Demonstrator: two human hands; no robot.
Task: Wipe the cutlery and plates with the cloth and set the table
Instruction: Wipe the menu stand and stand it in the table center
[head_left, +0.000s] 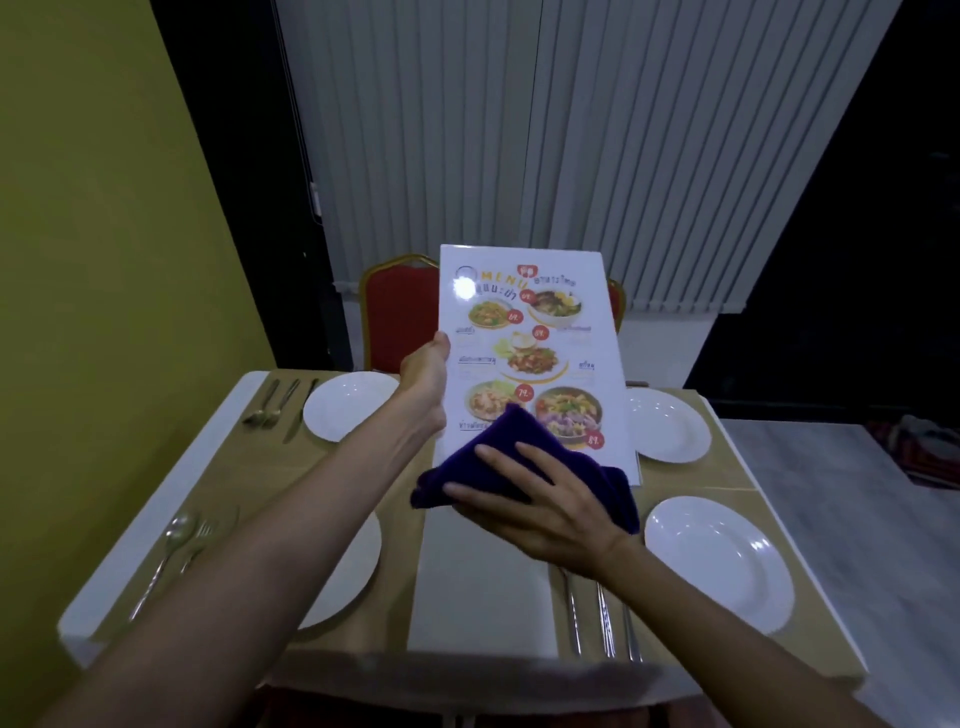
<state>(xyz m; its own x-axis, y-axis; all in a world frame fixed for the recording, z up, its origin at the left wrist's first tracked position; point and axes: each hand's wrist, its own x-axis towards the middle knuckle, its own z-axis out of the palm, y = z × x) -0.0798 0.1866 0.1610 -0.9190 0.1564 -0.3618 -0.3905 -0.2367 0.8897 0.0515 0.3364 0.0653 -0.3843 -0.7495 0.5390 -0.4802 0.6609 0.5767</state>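
Observation:
My left hand (427, 382) grips the left edge of a laminated menu (530, 343) and holds it tilted up over the table's middle. With straight fingers my right hand (530, 506) presses a folded purple cloth (511, 457) against the menu's lower part. White plates lie at the far left (349, 405), far right (667, 426), near right (719, 561) and near left (358, 566), the last partly hidden by my left arm. Cutlery lies beside them: far left (278, 405), near left (174, 551) and near right (602, 618).
The table (478, 597) is white with tan placemats under the place settings. A red chair with a gold frame (397, 312) stands at the far side. A yellow wall runs along the left, and vertical blinds hang behind.

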